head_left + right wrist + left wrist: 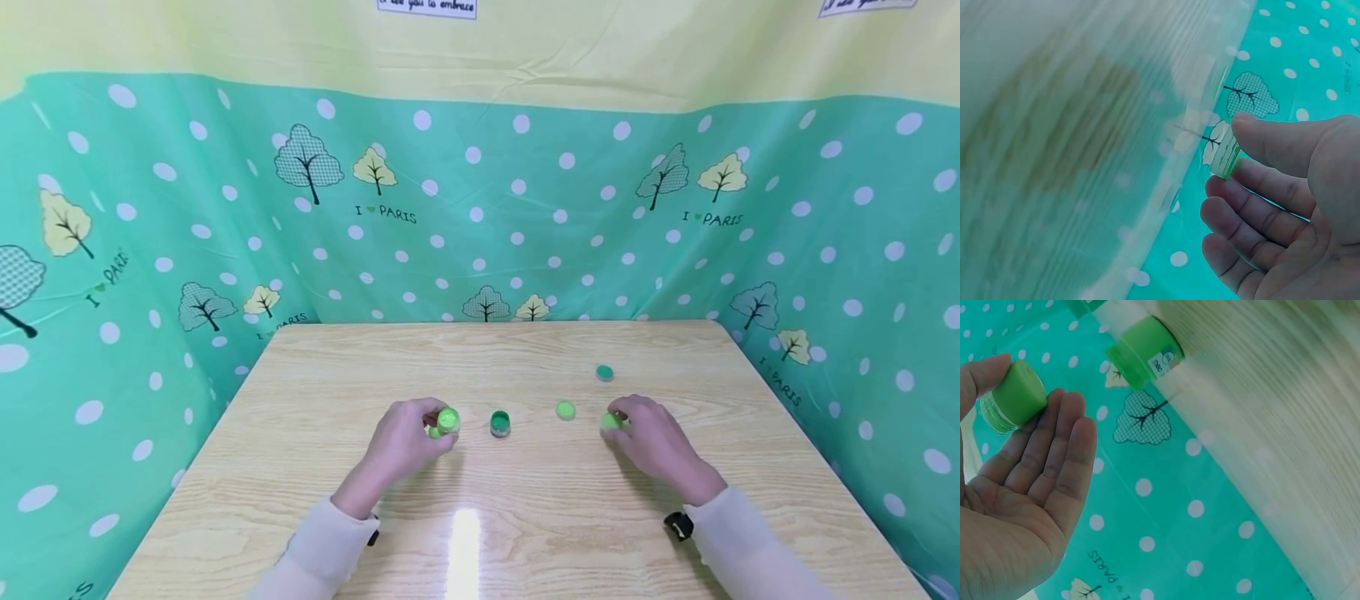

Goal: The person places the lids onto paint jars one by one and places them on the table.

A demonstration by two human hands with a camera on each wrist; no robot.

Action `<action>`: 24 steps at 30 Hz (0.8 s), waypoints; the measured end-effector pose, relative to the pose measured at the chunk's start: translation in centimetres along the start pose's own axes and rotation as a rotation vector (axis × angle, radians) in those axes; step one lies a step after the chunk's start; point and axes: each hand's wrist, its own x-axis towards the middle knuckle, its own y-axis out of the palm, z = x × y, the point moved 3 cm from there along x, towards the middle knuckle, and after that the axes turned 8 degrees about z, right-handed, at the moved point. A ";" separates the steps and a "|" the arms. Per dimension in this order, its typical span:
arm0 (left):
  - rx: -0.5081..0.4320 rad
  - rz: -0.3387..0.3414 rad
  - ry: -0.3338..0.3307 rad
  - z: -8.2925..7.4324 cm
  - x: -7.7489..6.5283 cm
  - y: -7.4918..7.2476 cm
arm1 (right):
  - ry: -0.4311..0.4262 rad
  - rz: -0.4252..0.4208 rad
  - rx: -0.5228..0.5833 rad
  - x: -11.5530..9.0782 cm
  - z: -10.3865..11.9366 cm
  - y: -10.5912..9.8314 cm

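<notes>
Over the worktop [480, 350], observed both hands, well apart from each other. Noted the left hand [405, 440] with thumb and fingers clamped on a light-green jar [448, 420]; just beside that jar, a second green item [434, 432], partly hidden. Noted the right hand [651, 435] pinching a lime disc [611, 421]. Recorded between the hands an upright dark-green jar [499, 423] and a flat light-green disc [566, 409]. Recorded farther back a dark-green disc [604, 372].

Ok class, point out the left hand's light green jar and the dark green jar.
Light green jar [1020, 394], left wrist view: on its green part.
Dark green jar [499, 422], head view: on its dark green top.
</notes>
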 end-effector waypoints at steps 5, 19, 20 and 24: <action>0.003 0.005 0.011 -0.2 -0.2 0.5 | -0.010 -0.002 0.009 -0.1 0.3 0.3; 0.000 0.014 0.064 -1.2 -0.5 1.4 | -0.044 -0.012 0.047 -0.2 2.0 0.6; -0.001 0.015 0.071 -1.2 -0.5 1.5 | -0.047 -0.011 0.049 -0.2 2.1 0.6; 0.002 0.023 0.087 -1.3 -0.6 1.9 | -0.053 -0.008 0.060 -0.3 2.4 0.8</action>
